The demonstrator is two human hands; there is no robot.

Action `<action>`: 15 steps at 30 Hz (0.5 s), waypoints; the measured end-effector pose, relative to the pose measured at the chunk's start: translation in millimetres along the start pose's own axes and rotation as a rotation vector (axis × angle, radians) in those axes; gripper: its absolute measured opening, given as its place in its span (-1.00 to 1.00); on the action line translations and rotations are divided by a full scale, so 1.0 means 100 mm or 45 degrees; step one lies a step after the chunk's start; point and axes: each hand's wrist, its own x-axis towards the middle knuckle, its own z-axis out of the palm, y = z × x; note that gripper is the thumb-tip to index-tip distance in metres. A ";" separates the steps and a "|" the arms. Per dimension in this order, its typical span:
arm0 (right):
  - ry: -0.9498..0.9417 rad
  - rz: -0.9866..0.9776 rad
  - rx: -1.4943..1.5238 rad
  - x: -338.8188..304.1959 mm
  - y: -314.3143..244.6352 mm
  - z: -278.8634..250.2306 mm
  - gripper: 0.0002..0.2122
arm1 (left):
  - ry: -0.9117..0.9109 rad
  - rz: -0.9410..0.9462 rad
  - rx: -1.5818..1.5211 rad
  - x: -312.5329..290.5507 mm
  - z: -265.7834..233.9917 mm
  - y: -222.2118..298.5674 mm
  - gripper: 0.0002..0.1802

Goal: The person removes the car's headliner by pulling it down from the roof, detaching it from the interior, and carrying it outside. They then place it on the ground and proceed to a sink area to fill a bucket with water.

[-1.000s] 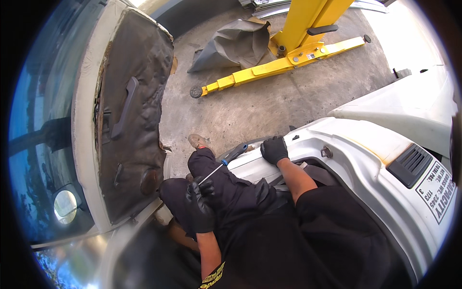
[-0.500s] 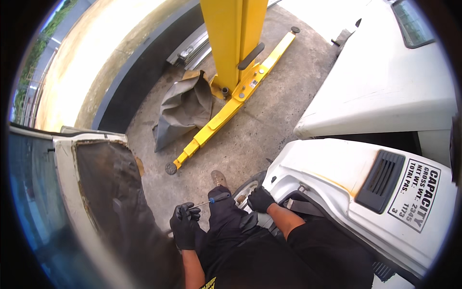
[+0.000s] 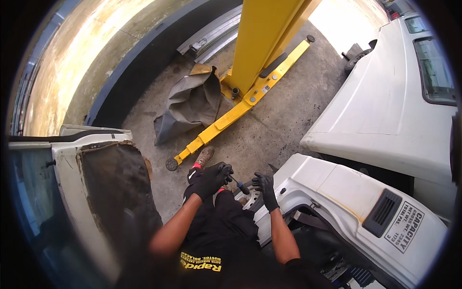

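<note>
Head view: a screwdriver (image 3: 243,188) between the left hand (image 3: 213,181) and the right hand (image 3: 266,190).
The left is closed on its shaft, handle pointing toward the right, which is open, fingers parted, just beside it. A white van (image 3: 332,185) is near the right hand; a yellow lift (image 3: 257,48) stands beyond.
</note>
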 end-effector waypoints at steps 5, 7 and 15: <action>-0.254 -0.011 -0.512 -0.19 -0.56 0.83 -0.56 | -0.165 -0.040 -0.095 0.46 -0.12 -0.31 -0.59; -0.091 -0.103 -0.653 -0.17 -0.58 1.01 -0.65 | -0.290 -0.139 -0.172 0.66 -0.24 -0.41 -0.60; 0.397 0.306 -0.699 -0.13 0.01 0.80 -0.81 | 0.405 -0.348 0.038 2.26 -1.45 -2.51 -0.55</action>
